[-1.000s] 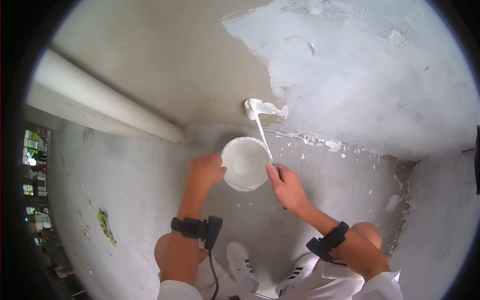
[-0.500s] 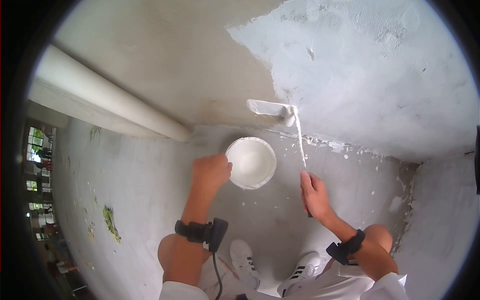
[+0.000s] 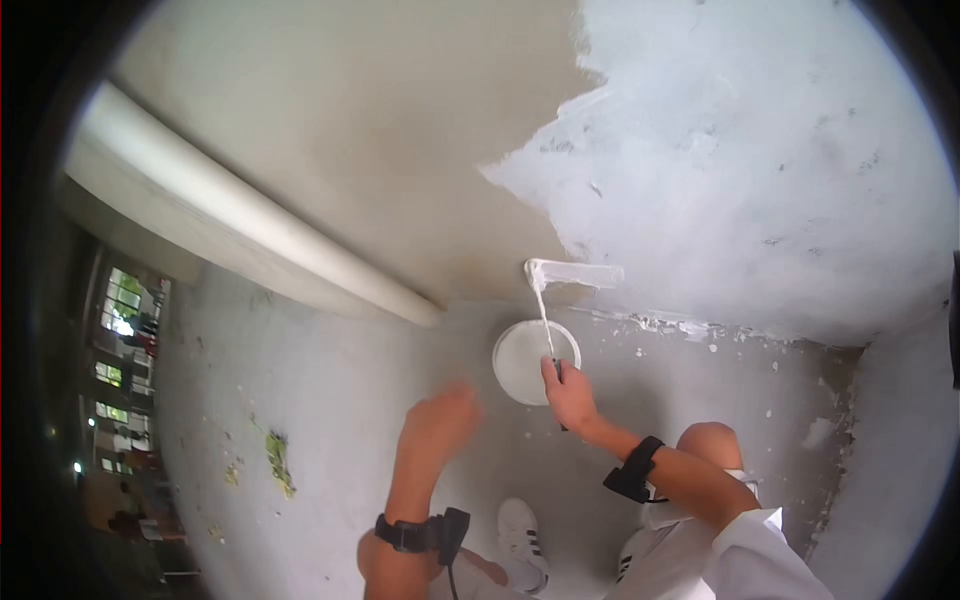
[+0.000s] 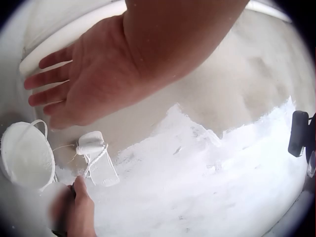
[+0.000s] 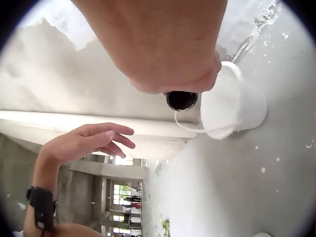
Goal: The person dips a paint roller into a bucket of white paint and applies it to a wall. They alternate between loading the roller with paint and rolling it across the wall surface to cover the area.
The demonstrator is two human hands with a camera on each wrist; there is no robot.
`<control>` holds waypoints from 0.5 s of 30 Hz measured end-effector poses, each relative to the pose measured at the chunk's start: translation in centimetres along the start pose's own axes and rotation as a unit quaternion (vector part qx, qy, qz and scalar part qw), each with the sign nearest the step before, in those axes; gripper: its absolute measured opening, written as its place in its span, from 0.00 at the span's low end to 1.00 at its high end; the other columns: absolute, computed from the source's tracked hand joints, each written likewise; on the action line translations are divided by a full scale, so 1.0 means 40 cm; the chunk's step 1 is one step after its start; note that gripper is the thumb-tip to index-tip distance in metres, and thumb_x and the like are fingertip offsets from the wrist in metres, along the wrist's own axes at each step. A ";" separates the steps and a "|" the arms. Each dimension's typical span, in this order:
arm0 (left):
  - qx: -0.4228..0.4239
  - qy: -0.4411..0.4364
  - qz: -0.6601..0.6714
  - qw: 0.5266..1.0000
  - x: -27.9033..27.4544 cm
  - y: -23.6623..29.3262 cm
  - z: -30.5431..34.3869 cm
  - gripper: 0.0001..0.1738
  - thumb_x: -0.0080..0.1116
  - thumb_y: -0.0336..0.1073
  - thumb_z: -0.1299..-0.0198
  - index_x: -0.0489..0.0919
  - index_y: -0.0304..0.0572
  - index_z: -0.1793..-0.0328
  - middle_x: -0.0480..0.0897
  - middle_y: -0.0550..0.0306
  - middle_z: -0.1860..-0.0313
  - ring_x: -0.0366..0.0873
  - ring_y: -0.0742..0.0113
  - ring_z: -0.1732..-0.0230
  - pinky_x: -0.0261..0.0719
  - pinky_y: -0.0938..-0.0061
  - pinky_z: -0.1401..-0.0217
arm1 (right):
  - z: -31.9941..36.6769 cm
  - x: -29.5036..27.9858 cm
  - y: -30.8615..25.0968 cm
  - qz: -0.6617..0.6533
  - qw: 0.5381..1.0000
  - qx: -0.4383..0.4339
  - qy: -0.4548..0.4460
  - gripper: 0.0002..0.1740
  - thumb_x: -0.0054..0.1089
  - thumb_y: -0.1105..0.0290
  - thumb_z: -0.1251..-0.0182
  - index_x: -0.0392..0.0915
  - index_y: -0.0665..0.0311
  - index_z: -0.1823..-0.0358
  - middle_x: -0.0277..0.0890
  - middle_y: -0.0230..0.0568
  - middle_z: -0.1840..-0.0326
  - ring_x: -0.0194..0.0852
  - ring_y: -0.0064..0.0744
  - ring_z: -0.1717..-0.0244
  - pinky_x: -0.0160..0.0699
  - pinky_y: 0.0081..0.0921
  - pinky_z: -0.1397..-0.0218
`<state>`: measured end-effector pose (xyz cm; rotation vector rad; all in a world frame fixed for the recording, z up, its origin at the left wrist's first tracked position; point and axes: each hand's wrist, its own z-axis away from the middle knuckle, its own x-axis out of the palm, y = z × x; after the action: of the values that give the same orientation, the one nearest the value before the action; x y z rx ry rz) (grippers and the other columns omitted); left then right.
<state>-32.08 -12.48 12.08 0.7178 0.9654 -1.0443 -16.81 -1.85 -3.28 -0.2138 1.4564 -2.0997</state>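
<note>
The right hand (image 3: 570,395) is curled round the dark handle of a paint roller (image 3: 575,273). The thin shaft runs from the fist toward 12 o'clock. The roller's white sleeve lies flat against the wall (image 3: 350,130), just above the line where wall meets floor (image 3: 330,400). The wrist view shows the handle's butt end poking out below the fist.

The left hand (image 3: 440,420) is at about 8 o'clock from the right, blurred, with fingers straight and spread. It holds nothing and touches nothing.

A white bucket (image 3: 497,362) stands on the floor at 11 o'clock from the right hand, just beside its knuckles and close under the roller. Its wire bail hangs down the side. The bucket is near the left hand's fingertips but apart from them.

The fresh white coat (image 3: 760,170) covers the wall from 12 round to 3 o'clock. Its ragged edge runs down to the roller, and bare beige plaster lies to the left of it.

A pale pipe (image 3: 250,225) slants in from 10 o'clock and ends near the wall's foot, short of the bucket.

Paint-speckled floor spreads open toward 7 and 9 o'clock. At 3 o'clock a side wall (image 3: 890,450) closes the corner. White shoes (image 3: 520,545) sit at 6 o'clock.
</note>
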 end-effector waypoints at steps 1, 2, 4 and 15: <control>-0.010 0.003 0.005 1.000 -0.013 -0.003 0.024 0.15 0.49 0.45 0.32 0.76 0.43 0.52 0.84 0.46 0.57 0.81 0.44 0.53 0.78 0.54 0.51 | -0.008 0.018 -0.017 -0.003 1.000 -0.001 -0.015 0.31 0.42 0.47 0.24 0.75 0.74 0.61 0.78 0.63 0.70 0.79 0.63 0.64 0.76 0.50 0.56; -0.020 0.007 0.011 1.000 -0.022 -0.002 0.047 0.15 0.49 0.45 0.32 0.77 0.43 0.50 0.84 0.46 0.56 0.81 0.44 0.53 0.78 0.55 0.50 | -0.013 0.028 -0.034 0.001 1.000 -0.013 -0.022 0.31 0.42 0.47 0.24 0.75 0.74 0.63 0.77 0.59 0.74 0.79 0.56 0.71 0.76 0.46 0.64; -0.040 0.008 0.005 0.999 -0.030 0.006 0.082 0.16 0.49 0.45 0.33 0.77 0.45 0.47 0.85 0.47 0.54 0.81 0.46 0.51 0.78 0.57 0.48 | -0.035 0.042 -0.049 0.009 0.999 -0.042 -0.030 0.32 0.41 0.46 0.23 0.74 0.73 0.66 0.75 0.51 0.80 0.78 0.42 0.85 0.76 0.38 0.80; 0.021 0.209 0.053 0.976 -0.320 0.232 0.173 0.16 0.50 0.38 0.33 0.77 0.48 0.40 0.85 0.52 0.52 0.82 0.49 0.50 0.79 0.60 0.47 | -0.061 -0.056 -0.090 0.064 0.993 -0.053 -0.081 0.33 0.45 0.45 0.26 0.78 0.73 0.66 0.75 0.47 0.81 0.78 0.40 0.86 0.77 0.37 0.80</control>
<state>-23.69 -10.31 26.97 1.0401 1.2521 -0.8354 -17.32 2.20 -0.59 -0.3151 1.4459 -1.8617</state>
